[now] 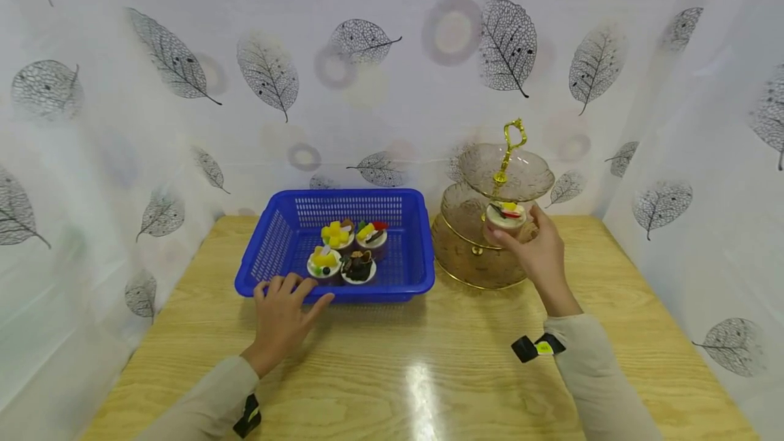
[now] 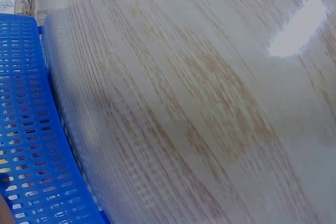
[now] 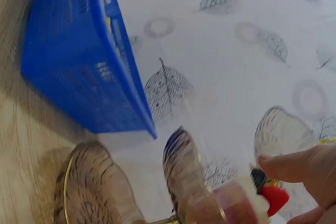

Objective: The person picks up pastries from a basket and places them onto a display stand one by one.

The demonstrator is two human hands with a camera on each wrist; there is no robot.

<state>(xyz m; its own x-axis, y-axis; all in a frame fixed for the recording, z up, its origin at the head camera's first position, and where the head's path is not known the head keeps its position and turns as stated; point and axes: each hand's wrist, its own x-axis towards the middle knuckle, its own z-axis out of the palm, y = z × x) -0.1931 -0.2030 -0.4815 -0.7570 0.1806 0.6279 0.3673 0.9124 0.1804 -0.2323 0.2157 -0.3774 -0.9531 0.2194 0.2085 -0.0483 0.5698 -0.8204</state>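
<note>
My right hand pinches a small dessert cup between thumb and fingers. White cream with red, yellow and dark pieces tops the cup. It is at the middle tier of a three-tier cake stand, below the top plate. In the right wrist view, fingers are beside the cup; whether its base rests on the plate I cannot tell. My left hand rests on the near rim of a blue plastic basket. Several dessert cups with fruit or chocolate toppings stand inside, towards the basket's middle.
The stand has smoky, gold-edged plates and a gold handle on top. It stands just right of the basket on a wooden table. A white curtain with leaf prints hangs behind and along both sides.
</note>
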